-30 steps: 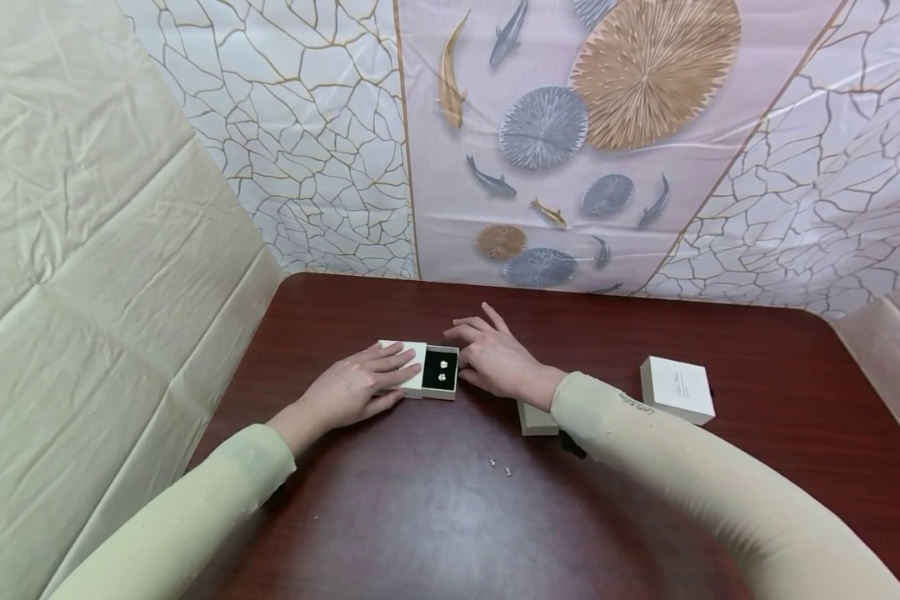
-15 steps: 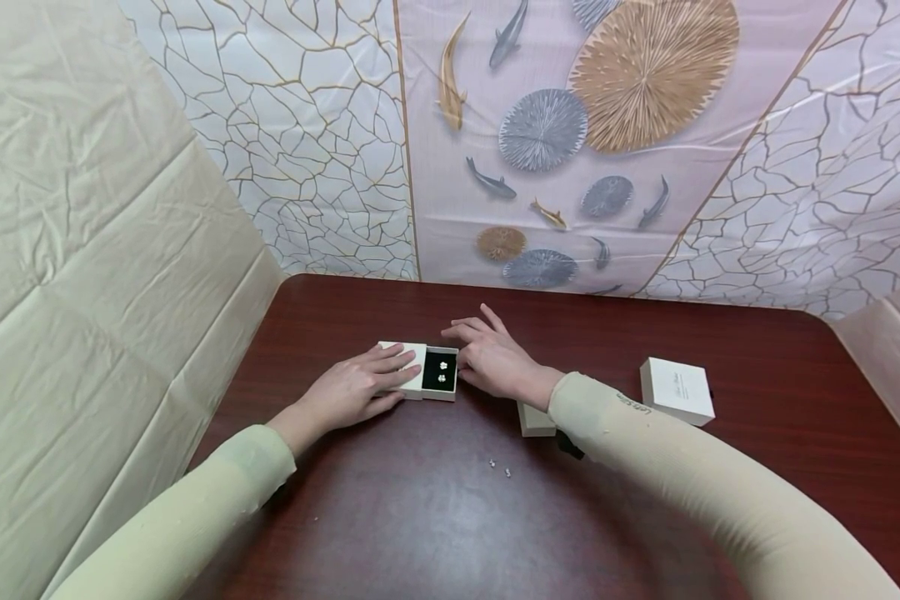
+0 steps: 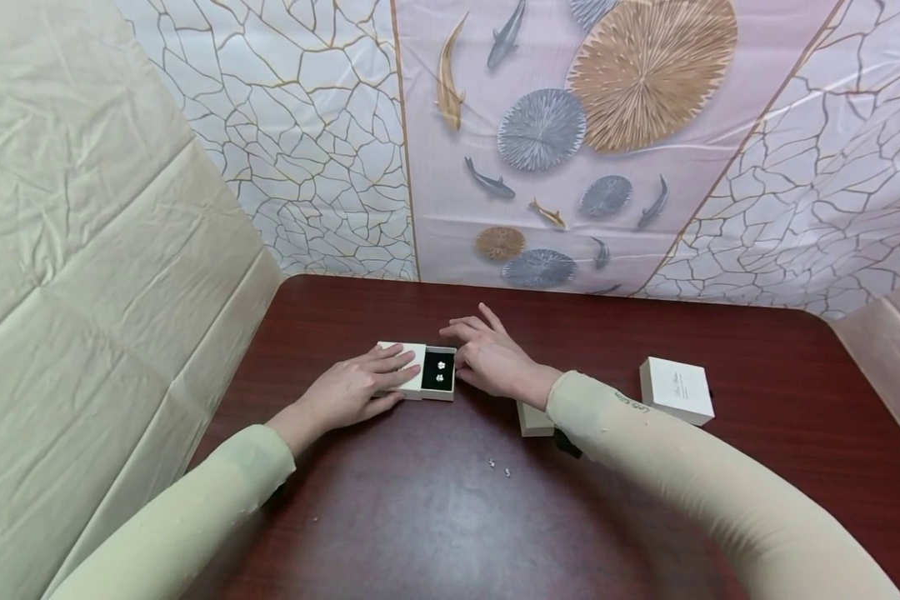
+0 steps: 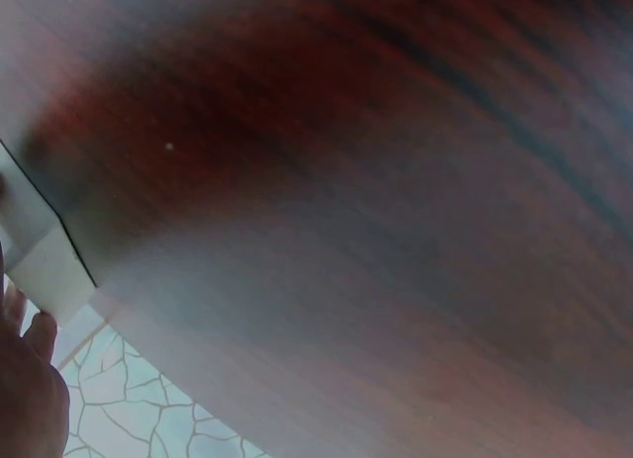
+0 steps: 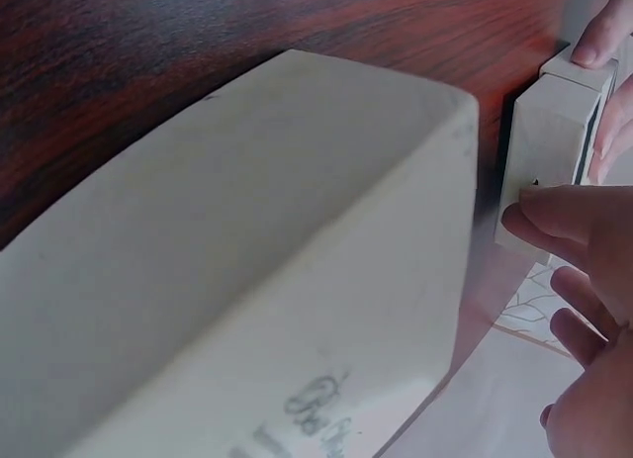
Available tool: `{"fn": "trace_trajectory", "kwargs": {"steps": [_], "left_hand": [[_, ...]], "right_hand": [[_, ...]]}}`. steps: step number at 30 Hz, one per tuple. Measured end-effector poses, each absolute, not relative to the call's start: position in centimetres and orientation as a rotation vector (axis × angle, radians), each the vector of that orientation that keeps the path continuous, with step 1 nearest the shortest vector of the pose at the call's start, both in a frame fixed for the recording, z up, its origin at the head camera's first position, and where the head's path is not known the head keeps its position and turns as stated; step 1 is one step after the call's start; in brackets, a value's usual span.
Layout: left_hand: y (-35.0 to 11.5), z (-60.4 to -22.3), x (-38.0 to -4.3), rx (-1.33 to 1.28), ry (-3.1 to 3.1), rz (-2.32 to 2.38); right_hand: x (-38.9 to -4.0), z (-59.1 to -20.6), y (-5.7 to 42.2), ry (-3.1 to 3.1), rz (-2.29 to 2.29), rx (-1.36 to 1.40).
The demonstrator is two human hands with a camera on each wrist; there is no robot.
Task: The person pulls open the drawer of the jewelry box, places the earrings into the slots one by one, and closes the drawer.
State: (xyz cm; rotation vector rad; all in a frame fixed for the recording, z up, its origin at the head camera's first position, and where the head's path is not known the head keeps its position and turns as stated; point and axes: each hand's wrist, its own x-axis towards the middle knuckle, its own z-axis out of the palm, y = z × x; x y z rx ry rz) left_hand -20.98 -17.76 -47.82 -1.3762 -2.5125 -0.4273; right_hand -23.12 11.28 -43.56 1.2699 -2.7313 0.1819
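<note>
Here's the slide-out box (image 3: 414,388), lying on the tabletop (image 3: 390,500) between the two hands, its tray (image 3: 438,396) partway out to the right of its outer cover. Two flower-shaped studs (image 3: 441,365) sit on the tray's black lining (image 3: 429,379), one just beyond the other! Left hand (image 3: 357,389) is flat over the cover, fingers near straight and slightly spread, thumb along the side nearest the person, touching without curling round it. Right hand (image 3: 491,358) is at the tray's outer end: thumb and forefinger nipped together on a small dark tab (image 5: 535,183), the other fingers lifted clear.

Now outward from the slide-out box: two tiny silvery pieces (image 3: 499,467) lie to its right and nearer the person, close together but apart. A second box (image 3: 536,420) is right of it, partly hidden under the right forearm, a black piece (image 3: 567,444) showing alongside. Well off to its right, a white lettered box (image 3: 677,388)! And beyond the slide-out box, behind the tabletop, hangs a patterned cloth (image 3: 487,200) with fish and round discs.
</note>
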Motion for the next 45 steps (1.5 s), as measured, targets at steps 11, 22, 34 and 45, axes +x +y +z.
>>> {"fn": "trace_trajectory", "kwargs": {"steps": [11,22,34,45], "left_hand": [[-17.9,-47.9,-21.0,-1.373,-2.506,-0.427],[-17.9,-48.0,-21.1,-1.381,-2.473,-0.417],[-17.9,-48.1,-21.2,-1.393,-2.471,-0.435],[-18.0,-48.0,-21.2,-1.390,-2.488,-0.441]], "right_hand": [[-23.3,-43.5,10.7,-2.751,0.191,1.270],[-23.6,-43.6,10.2,-2.762,0.216,1.283],[-23.7,-43.7,9.7,-2.770,0.193,1.285],[-23.9,-44.1,9.2,-2.734,0.226,1.302]]}}
